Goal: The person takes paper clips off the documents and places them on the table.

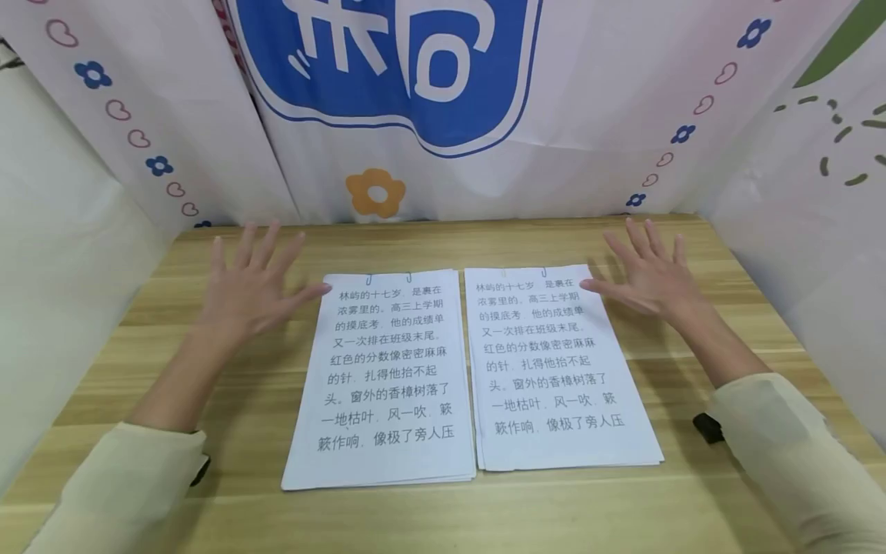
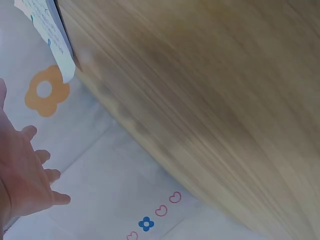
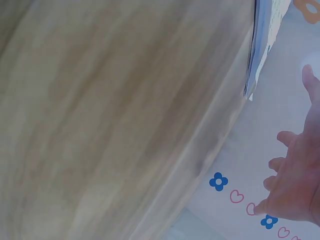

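Two stacks of printed paper are positioned side by side on the wood-grain surface, midway between its left and right edges, with their top ends directed toward the far edge. The left paper stack and the right paper stack are separated by a narrow gap. Nine lines of dark Chinese characters are displayed on each top sheet. Two small clips are fitted at the far end of the left paper stack, and two further clips are fitted at the far end of the right one. The left hand is held toward the far left corner of the surface, its fingers extended and spread, nothing being gripped. The right hand is held toward the far right corner, its fingers likewise spread and unloaded. Each thumb is pointed inward at the upper outer corner of the adjacent stack; whether the paper is touched cannot be told. Both forearms are covered by pale sleeves. Beyond the far edge, a white backdrop is marked with a blue emblem and an orange flower.
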`<state>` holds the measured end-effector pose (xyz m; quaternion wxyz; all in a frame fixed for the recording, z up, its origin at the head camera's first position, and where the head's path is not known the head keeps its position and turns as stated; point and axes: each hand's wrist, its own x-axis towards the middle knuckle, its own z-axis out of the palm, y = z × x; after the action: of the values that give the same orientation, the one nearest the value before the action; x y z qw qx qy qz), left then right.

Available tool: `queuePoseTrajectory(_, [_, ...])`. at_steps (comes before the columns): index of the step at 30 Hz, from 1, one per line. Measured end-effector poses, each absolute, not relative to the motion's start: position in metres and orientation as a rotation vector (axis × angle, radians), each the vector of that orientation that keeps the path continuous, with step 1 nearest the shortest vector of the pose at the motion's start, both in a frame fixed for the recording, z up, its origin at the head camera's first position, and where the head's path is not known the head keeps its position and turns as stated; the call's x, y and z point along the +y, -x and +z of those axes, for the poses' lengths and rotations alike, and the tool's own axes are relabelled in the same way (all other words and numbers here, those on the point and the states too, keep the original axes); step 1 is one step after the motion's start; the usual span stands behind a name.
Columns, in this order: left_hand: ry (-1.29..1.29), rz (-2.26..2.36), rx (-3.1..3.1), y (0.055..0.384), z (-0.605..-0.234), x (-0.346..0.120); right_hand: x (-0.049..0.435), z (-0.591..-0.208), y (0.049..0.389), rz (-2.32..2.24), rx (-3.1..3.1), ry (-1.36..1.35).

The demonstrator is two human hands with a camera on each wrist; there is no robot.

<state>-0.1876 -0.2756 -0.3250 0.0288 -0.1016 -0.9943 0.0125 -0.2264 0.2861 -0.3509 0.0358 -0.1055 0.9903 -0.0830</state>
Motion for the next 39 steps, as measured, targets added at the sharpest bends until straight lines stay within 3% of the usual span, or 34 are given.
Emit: queuePoseTrajectory(39, [0.584, -0.082, -3.097, 0.194, -0.337, -0.24, 0.251, -0.353, 0.22, -0.271, 3.007, 0.542])
